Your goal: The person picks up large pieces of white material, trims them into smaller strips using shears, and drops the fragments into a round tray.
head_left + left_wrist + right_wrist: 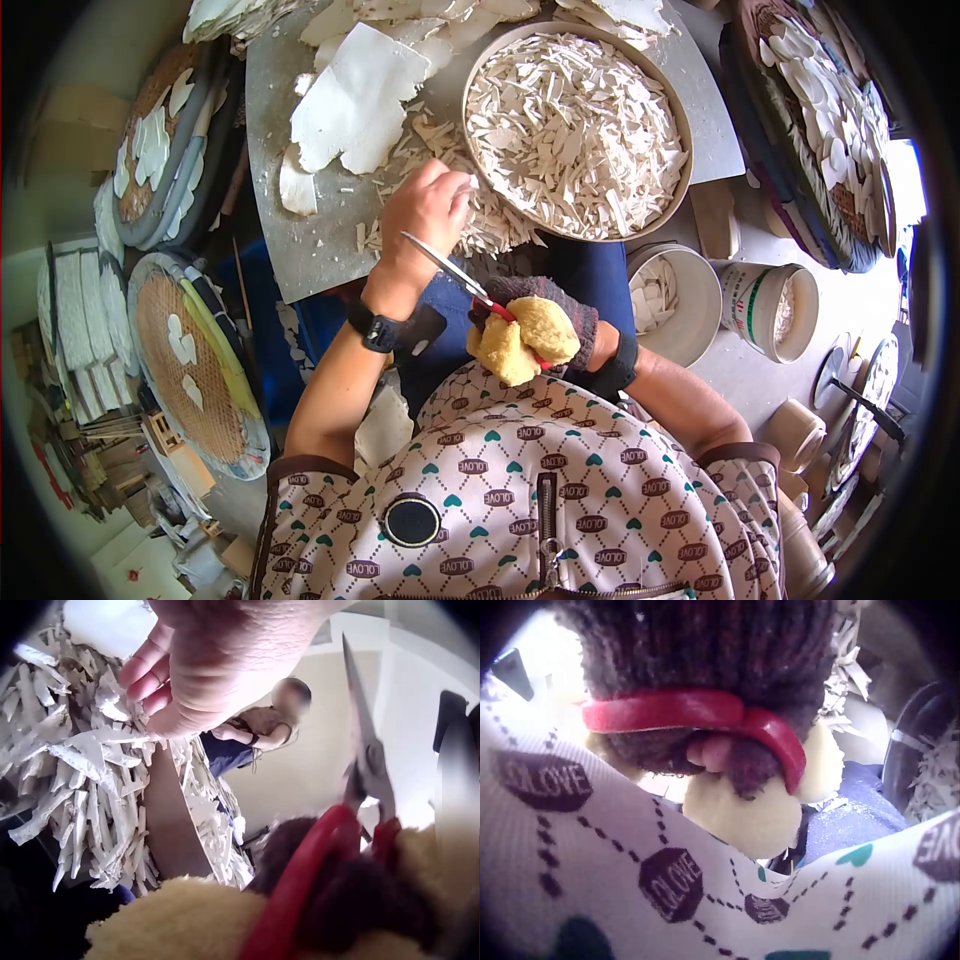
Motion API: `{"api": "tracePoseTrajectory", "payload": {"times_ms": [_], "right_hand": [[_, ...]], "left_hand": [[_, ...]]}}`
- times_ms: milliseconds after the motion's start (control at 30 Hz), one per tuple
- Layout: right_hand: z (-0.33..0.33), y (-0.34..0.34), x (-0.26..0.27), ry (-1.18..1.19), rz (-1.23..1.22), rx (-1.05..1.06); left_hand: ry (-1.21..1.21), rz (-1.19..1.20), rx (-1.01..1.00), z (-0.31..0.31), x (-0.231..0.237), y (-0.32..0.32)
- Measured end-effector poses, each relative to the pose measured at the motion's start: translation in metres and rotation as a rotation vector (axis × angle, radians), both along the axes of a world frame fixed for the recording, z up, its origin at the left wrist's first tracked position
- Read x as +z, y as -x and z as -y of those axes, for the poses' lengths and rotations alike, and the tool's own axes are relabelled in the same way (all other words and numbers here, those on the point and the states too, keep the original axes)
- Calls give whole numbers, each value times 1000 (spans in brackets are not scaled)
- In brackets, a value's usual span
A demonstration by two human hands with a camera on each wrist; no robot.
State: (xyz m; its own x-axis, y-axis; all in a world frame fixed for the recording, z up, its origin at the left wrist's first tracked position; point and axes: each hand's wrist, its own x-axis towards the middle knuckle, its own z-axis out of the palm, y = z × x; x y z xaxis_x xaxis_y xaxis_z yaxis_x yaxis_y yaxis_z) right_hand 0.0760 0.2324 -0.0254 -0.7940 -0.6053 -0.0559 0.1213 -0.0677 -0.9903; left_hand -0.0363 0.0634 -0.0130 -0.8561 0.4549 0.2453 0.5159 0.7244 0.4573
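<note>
Bare and loosely bent, my left hand (425,215) hovers at the edge of a heap of pale strips (90,787), beside the round tray's rim (470,150). A small white bit shows by its fingertips; whether they touch it I cannot tell. My right hand (535,310), in a dark knitted glove, grips scissors (445,265) by their red handles (667,711). Yellow padding (545,330) surrounds the grip. The blades point up toward my left wrist in the head view and look nearly closed.
Large white sheets (355,100) lie on the metal table (275,230). Two buckets (690,300) (745,300) stand at right. Round woven racks (190,370) flank both sides. Another person (259,731) appears beyond the tray in the left wrist view.
</note>
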Motion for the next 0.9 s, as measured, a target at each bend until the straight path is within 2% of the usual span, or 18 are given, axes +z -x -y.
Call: {"api": "tracePoseTrajectory", "payload": {"times_ms": [167, 200, 233, 267, 300, 367, 400, 433, 500, 533, 633, 667, 767, 800, 900], "right_hand": [[4, -1, -13, 124, 101, -29], [4, 1, -12, 82, 55, -38], [4, 4, -9, 40, 7, -51], [4, 6, -8, -2, -40, -65], [12, -3, -34, 540, 708, -212], [9, -6, -58, 839, 802, -161], [7, -2, -58, 713, 670, -146], [10, -1, -59, 863, 774, -121], [18, 1, -55, 1162, 978, -71], [20, 0, -53, 1064, 942, -116], [24, 7, -44, 1087, 1010, -80], [24, 6, -38, 1012, 878, -87], [19, 8, -38, 889, 785, -100], [19, 7, -30, 892, 840, -164], [16, 12, -28, 623, 533, -104]], "left_hand": [[-98, 44, 152, 15, -10, 1], [-119, 19, 179, 17, -7, 1], [-259, 42, 209, 23, -10, 2], [-491, 303, 336, 27, -7, 2], [-719, 571, 463, 31, -1, 0], [-1096, 735, 449, 35, 13, -3], [-1198, 768, 437, 34, 19, -5], [-1300, 802, 424, 33, 21, -7], [-1289, 781, 413, 32, 12, -11], [-1286, 772, 408, 30, 8, -14], [-1247, 679, 452, 19, 1, -21], [-1187, 673, 435, 17, 1, -22], [-1092, 680, 419, 15, -2, -24], [-1078, 692, 425, 15, -2, -24], [-1052, 724, 445, 13, -5, -24]]}}
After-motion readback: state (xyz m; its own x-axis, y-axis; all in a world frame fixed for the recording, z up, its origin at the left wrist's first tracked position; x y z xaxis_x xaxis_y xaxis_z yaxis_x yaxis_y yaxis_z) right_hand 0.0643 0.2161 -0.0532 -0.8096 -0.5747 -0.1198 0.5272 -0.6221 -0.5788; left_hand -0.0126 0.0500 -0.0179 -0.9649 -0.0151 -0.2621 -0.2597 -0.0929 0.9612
